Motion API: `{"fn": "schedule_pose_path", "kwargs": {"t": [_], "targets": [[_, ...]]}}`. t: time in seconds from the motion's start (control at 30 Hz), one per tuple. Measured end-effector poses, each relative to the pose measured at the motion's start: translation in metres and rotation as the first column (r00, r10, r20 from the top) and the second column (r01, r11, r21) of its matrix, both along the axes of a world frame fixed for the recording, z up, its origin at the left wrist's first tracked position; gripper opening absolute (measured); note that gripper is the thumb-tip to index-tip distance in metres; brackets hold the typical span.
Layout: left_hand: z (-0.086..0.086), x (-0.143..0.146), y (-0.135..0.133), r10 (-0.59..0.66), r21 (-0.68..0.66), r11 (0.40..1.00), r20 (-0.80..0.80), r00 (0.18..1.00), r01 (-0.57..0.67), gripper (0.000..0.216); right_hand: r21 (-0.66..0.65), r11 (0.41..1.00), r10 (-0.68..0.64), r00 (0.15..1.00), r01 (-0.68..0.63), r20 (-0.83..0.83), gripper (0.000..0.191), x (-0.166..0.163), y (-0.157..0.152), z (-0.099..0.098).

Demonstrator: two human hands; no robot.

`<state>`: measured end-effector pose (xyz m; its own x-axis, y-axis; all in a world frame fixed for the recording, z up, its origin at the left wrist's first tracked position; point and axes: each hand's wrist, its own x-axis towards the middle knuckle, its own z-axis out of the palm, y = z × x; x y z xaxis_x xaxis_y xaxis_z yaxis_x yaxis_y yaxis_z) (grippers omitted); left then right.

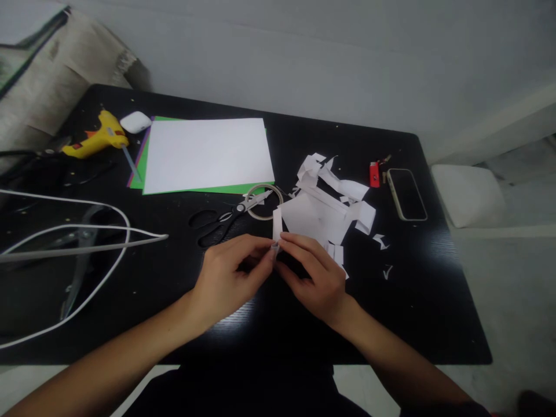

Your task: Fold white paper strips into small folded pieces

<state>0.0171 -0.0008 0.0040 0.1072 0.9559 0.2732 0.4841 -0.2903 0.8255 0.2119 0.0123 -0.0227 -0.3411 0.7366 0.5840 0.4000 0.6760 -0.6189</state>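
Both my hands meet over the middle of the black table. My left hand and my right hand pinch a small white paper strip that stands upright between their fingertips. Just behind them lies a heap of white paper cuttings. Black-handled scissors lie to the left of the strip, their blades resting across a roll of clear tape.
A white sheet lies on green and purple sheets at the back. A yellow glue gun and a white case are at the back left. White cables loop at left. A red lighter and phone lie at right.
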Motion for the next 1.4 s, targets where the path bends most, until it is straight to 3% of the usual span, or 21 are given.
{"fn": "schedule_pose_path", "kwargs": {"t": [0.77, 1.4], "targets": [[-0.0037, -0.0026, -0.0025, -0.001, -0.074, 0.997, 0.032, 0.999, 0.003, 0.016, 0.006, 1.0, 0.008, 1.0, -0.009, 0.008, 0.048, 0.0003, 0.0003, -0.0017], [-0.0023, 0.0012, -0.0041, 0.029, 0.02, 0.999, -0.054, 0.998, -0.028, 0.012, 0.037, 0.999, 0.01, 1.0, -0.011, 0.022, 0.044, -0.0013, -0.0002, -0.0012]]}}
